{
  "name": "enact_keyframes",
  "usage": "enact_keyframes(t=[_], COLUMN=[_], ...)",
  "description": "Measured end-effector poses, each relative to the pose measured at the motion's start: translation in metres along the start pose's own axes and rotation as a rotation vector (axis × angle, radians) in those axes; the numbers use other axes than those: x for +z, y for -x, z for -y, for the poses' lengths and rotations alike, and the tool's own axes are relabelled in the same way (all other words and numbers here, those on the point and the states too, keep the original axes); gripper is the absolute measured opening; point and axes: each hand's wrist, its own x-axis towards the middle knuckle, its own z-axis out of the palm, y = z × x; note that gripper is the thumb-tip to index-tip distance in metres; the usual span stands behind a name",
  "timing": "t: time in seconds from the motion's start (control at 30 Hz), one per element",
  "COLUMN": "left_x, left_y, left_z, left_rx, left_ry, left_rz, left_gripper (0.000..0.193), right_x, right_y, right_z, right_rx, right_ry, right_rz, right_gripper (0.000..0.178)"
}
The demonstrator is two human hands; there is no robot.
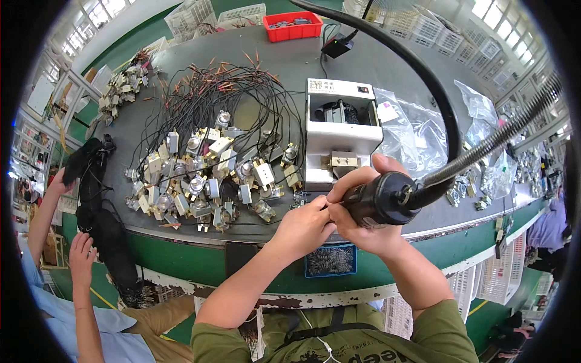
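My right hand (378, 239) is wrapped round a black electric screwdriver (378, 199), whose rear end points toward me and whose tip is hidden. Close against it, my left hand (302, 225) has its fingers pinched together; whatever they hold is hidden by the hands. Just beyond both hands stands a grey-white screw feeder (315, 148) with a dark drum of screws inside. To the left lies a large heap of small metal-and-plastic parts (196, 184) with clear round pieces, their black wires (233, 91) spread behind them with copper-coloured ends.
A black hose (433, 78) and a metal spring-like conduit (502, 127) arch over the right side. Below my hands sits a blue tray (307, 268) of small metal pieces. Plastic bags (423, 136) lie right of the feeder; a red bin (293, 34) stands behind. A co-worker's hands (82, 257) are at left.
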Motion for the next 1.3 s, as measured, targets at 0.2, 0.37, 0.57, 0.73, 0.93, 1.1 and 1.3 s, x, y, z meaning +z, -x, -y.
enact_keyframes(t=[0.2,0.37,0.57,0.73,0.93,1.1,1.3], left_x=[-0.006,-0.006,-0.013,-0.016,-0.004,-0.004,-0.005], left_y=[0.0,-0.001,-0.002,-0.004,-0.005,-0.007,-0.005], left_z=[-0.006,-0.007,-0.014,-0.013,-0.003,-0.004,-0.001], left_rx=[0.031,-0.01,-0.046,-0.049,0.006,-0.02,-0.023], left_ry=[0.059,0.153,-0.024,0.09,0.022,0.098,0.144], left_rz=[-0.009,0.009,0.059,0.089,-0.015,0.004,0.053], left_gripper=[0.023,0.024,0.035,0.03,0.021,0.02,0.018], right_x=[0.0,0.001,-0.004,-0.005,0.006,0.009,0.008], right_y=[0.002,0.009,0.007,0.01,0.0,0.001,0.001], right_z=[-0.002,0.005,0.016,-0.001,-0.001,-0.003,-0.008], right_rx=[-0.003,0.118,0.376,0.05,0.053,0.049,0.036], right_ry=[-0.045,-0.41,-0.437,-0.27,0.152,-0.02,-0.094], right_rz=[-0.01,-0.012,-0.04,0.032,-0.008,-0.043,0.02], right_gripper=[0.099,0.084,0.089,0.093,0.089,0.084,0.086])
